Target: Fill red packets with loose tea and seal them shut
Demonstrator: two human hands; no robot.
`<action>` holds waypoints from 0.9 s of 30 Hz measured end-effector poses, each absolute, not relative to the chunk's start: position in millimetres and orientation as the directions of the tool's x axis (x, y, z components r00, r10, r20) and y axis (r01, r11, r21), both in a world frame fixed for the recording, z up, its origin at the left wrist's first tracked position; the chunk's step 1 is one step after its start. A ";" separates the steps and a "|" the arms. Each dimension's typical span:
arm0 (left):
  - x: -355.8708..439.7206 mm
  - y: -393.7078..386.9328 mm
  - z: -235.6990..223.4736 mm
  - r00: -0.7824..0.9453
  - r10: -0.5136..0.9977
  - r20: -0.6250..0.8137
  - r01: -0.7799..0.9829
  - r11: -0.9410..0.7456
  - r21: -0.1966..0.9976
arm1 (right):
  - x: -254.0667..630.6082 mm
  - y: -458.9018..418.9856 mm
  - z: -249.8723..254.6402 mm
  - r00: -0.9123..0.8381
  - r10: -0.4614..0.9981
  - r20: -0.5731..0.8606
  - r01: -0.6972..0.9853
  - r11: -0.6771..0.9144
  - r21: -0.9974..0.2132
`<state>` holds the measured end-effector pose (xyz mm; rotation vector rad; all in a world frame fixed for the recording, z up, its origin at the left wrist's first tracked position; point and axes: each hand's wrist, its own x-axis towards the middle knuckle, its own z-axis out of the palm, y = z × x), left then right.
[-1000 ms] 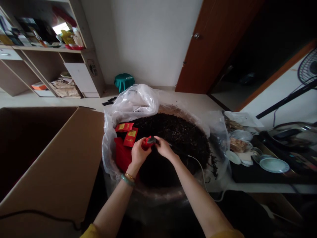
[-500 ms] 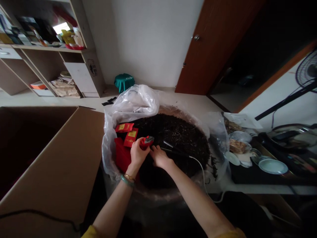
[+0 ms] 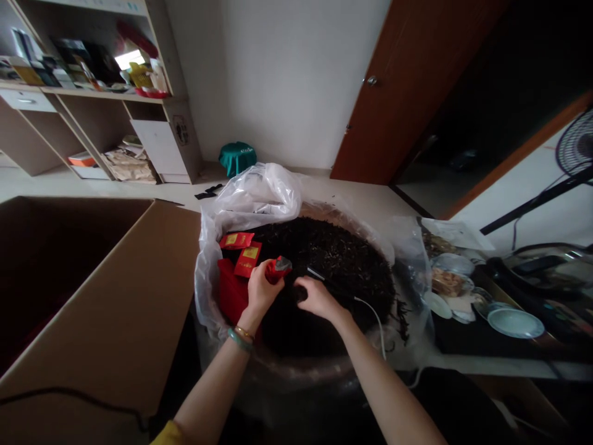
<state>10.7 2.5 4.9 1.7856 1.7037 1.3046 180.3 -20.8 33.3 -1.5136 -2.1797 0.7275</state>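
Note:
My left hand grips a red tea packet with a silvery lining at its open end. Curled over the dark dried tea leaves, my right hand has a dark clump of leaves between thumb and fingers. Just beyond it, a black tool like a hair straightener, with a white cord, lies on the leaves, partly hidden by that hand. Two red packets with yellow labels, one of them this flat packet, rest left of my hands, above a red bag or cloth.
A clear plastic liner surrounds the tea. An open cardboard box stands at left. Dishes, among them a pale plate, sit at right near a black fan. A desk unit and a brown door are behind.
My right hand has moved right, away from the packet, and its fingers have curled around tea leaves. My left hand still holds the packet in nearly the same place. The view has shifted slightly.

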 end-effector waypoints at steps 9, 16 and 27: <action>12.8 1.7 3.4 -0.092 0.930 0.357 0.608 -0.231 0.760 | 171.7 6.8 96.5 -0.095 0.950 0.296 0.463 0.305 -0.832; 11.7 3.8 0.9 -0.091 0.934 0.345 0.588 -0.229 0.776 | 150.3 12.3 94.1 -0.154 0.937 0.313 0.539 0.346 -0.768; 13.4 4.4 -5.1 -0.095 0.938 0.333 0.572 -0.222 0.790 | 150.3 5.3 84.8 -0.179 0.937 0.301 0.385 0.349 -0.855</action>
